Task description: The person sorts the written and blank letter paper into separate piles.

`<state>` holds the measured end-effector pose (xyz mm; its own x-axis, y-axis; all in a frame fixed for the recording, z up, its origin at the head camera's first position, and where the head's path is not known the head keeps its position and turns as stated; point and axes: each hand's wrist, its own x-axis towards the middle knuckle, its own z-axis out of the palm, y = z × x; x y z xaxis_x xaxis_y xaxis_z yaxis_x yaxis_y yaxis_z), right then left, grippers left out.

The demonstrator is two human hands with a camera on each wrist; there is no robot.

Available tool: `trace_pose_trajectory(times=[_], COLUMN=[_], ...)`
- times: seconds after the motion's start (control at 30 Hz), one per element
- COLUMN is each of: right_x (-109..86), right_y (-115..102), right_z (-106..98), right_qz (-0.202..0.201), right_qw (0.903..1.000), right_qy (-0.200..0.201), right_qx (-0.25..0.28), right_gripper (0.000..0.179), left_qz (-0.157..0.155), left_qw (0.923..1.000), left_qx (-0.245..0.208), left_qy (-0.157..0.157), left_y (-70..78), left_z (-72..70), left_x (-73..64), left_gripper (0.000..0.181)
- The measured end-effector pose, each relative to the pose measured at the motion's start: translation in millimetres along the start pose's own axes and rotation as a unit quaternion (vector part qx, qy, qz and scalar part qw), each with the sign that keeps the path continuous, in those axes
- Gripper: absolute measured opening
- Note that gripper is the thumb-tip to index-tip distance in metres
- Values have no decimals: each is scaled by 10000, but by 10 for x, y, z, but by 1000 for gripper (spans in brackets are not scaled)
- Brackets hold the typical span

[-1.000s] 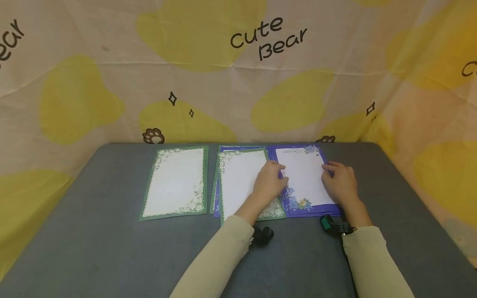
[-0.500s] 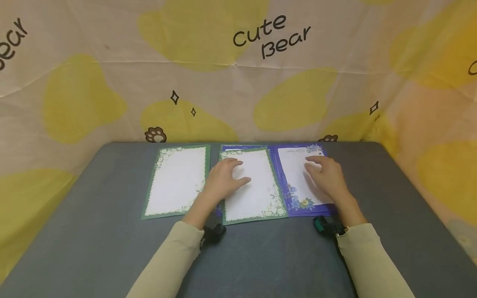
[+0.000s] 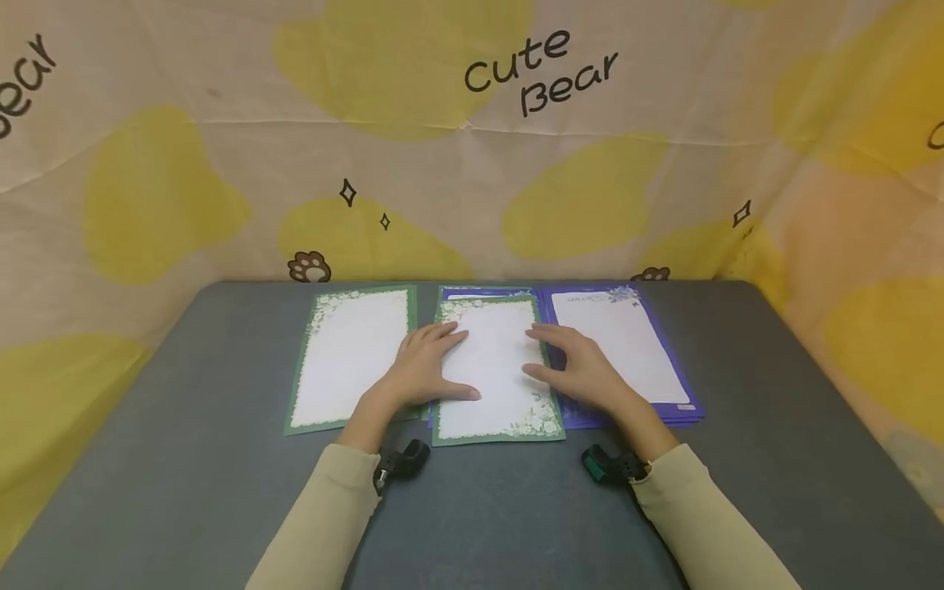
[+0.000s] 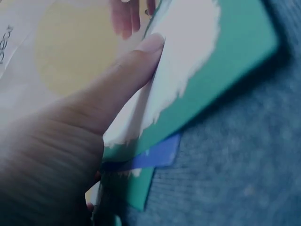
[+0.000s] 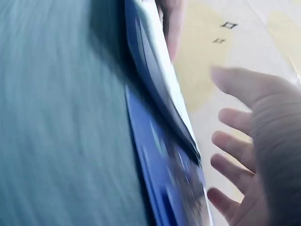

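In the head view, a white sheet with a green floral border (image 3: 490, 418) lies on top of the middle pile. My left hand (image 3: 420, 365) rests over its left side, fingers spread; the left wrist view has the thumb (image 4: 127, 70) lying on the sheet. My right hand (image 3: 583, 365) reaches over the right edge, thumb and forefinger apart, with nothing between them. In the right wrist view its fingers (image 5: 235, 146) are loosely spread beside the paper. Beneath that wrist lies a stack of blue-bordered sheets (image 3: 627, 336).
Left of the pile is another green-bordered sheet (image 3: 347, 352), partly covered by my left hand. A blue-bordered sheet (image 3: 487, 292) peeks out behind the top middle sheet. Everything lies on a grey table (image 3: 501, 524), with a patterned cloth (image 3: 413, 164) behind it.
My left hand has moved left, off the blue stack and onto the middle sheet's left side. My right hand has moved left to its right edge. The middle sheet has turned slightly straighter.
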<state>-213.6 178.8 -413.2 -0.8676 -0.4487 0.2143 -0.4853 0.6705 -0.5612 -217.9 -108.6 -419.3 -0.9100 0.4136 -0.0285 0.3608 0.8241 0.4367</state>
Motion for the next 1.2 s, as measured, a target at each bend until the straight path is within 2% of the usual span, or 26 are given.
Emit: trace_pose_trajectory(times=[0.1, 0.17, 0.37, 0.57, 0.67, 0.8, 0.93, 1.07, 1.13, 1.2], right_x=[-11, -10, -10, -23, -24, -16, 5, 20, 21, 23], right_y=[10, 13, 34, 57, 71, 82, 70, 19, -2, -21], right_z=[77, 113, 151, 133, 128, 136, 151, 144, 143, 141], right_qz=[-193, -291, -323, -300, -273, -354, -322, 370, 740, 943], right_qw=[9990, 9973, 9942, 9895, 9892, 9951, 9957, 9877, 9819, 9764], right_qy=[-302, -432, -448, -698, -714, -181, 709, 1519, 1671, 1637], right_qx=[-283, -516, -924, -1230, -1247, -900, -498, 28, 505, 1042], right_gripper=[70, 73, 72, 85, 82, 61, 53, 59, 58, 53], left_qz=[47, 44, 29, 57, 83, 143, 262, 289, 273, 289], left_qw=[9999, 9999, 9996, 9997, 9994, 9971, 9925, 9862, 9837, 9829], left_qx=[-88, -107, -197, -194, -258, -537, -769, -1091, -1266, -1378], left_qy=[63, 93, 192, 164, 230, 514, 913, 1213, 1251, 1184], left_y=[-35, -43, -30, -45, -52, -55, -54, -35, -17, 13], left_z=[21, 20, 11, 19, 25, 29, 32, 19, 11, -1], left_x=[11, 12, 1, -12, -11, -4, 22, 45, 50, 48], left_gripper=[97, 94, 82, 82, 78, 62, 47, 46, 47, 49])
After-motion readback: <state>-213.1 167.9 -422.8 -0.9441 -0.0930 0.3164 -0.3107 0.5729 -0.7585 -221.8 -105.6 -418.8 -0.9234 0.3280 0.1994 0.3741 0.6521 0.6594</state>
